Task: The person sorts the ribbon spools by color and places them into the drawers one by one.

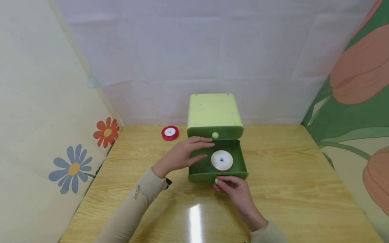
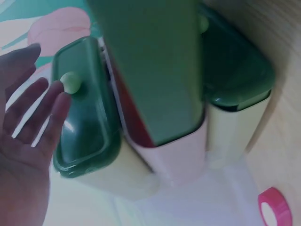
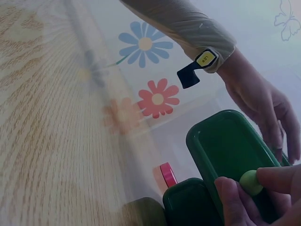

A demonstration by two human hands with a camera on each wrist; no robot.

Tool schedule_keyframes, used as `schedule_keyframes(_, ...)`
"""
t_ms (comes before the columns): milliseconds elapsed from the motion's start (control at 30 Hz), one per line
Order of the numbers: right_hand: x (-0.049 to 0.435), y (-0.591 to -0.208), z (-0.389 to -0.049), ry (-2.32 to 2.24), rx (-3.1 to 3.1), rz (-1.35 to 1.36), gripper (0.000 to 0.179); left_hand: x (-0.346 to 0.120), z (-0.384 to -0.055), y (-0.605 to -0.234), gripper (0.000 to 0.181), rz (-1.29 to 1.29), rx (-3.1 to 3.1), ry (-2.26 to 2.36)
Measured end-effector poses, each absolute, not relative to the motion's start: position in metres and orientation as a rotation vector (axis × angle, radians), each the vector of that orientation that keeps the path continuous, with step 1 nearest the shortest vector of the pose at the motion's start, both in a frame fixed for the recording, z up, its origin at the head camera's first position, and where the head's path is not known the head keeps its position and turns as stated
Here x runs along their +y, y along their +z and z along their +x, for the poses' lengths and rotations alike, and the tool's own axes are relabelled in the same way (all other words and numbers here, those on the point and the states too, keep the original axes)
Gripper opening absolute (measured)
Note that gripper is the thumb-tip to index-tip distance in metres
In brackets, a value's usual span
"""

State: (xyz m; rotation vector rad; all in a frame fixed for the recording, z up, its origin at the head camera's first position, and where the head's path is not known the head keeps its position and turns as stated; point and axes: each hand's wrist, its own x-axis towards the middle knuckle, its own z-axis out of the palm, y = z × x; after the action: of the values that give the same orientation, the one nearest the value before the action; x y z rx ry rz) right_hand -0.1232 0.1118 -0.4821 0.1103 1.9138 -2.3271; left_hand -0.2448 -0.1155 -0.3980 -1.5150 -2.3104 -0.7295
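A small cabinet [image 1: 214,108] with a pale green top and dark green drawer fronts stands on the table. One drawer [image 1: 200,177], below the top one, is pulled out toward me. Inside it lies a spool of whitish ribbon [image 1: 217,164]. My right hand [image 1: 240,195] pinches that drawer's round light green knob [image 3: 251,182] between thumb and fingers. Over the drawer's left side hovers my left hand [image 1: 182,153], its fingers extended and holding nothing. Those fingertips are near the knob [image 1: 215,135] of the top drawer [image 2: 89,117]; whether they touch it I cannot tell.
A red ribbon spool [image 1: 170,133] lies on the wooden table [image 1: 285,168], left of the cabinet. Another drawer [image 2: 240,61] sits below the pulled-out one. A white sheet [image 1: 176,50] hangs behind, and flower-patterned panels [image 1: 349,84] flank the table.
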Motion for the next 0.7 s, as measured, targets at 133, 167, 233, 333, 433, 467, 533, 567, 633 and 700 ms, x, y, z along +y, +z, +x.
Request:
schedule_keyframes(133,0.112,-0.484,-0.124,-2.332,1.911,0.115,0.027,-0.119,-0.248,-0.386,0.048,-1.429,-2.189,-0.720)
schedule_keyframes(167,0.112,-0.484,-0.124,-2.336,1.909,0.115,0.027,-0.121,-0.251,-0.383,0.047,-1.387,-2.171,-0.712)
schedule_keyframes(233,0.112,-0.484,-0.124,-2.340,1.907,0.113,0.027,-0.123,-0.257,-0.380,0.049,-1.295,-2.150,-0.701)
schedule_keyframes(333,0.112,-0.485,-0.124,-2.344,1.903,0.103,0.027,-0.129,-0.269,-0.379,0.056,-1.177,-2.163,-0.715)
schedule_keyframes(433,0.112,-0.485,-0.124,-2.339,1.905,0.099,0.027,-0.134,-0.280,-0.381,0.058,-1.117,-2.199,-0.767)
schedule_keyframes(467,0.112,-0.485,-0.124,-2.336,1.907,0.101,0.027,-0.136,-0.283,-0.381,0.057,-1.107,-2.211,-0.786)
schedule_keyframes(533,0.112,-0.484,-0.124,-2.329,1.909,0.104,0.027,-0.137,-0.288,-0.382,0.056,-1.091,-2.230,-0.813)
schedule_keyframes(567,0.111,-0.483,-0.125,-2.326,1.911,0.110,0.027,-0.137,-0.291,-0.382,0.055,-1.086,-2.242,-0.817)
schedule_keyframes(633,0.111,-0.483,-0.125,-2.326,1.911,0.115,0.026,-0.136,-0.295,-0.383,0.054,-1.077,-2.272,-0.815)
schedule_keyframes(700,0.111,-0.482,-0.125,-2.327,1.908,0.115,0.027,-0.135,-0.299,-0.383,0.054,-1.072,-2.314,-0.803)
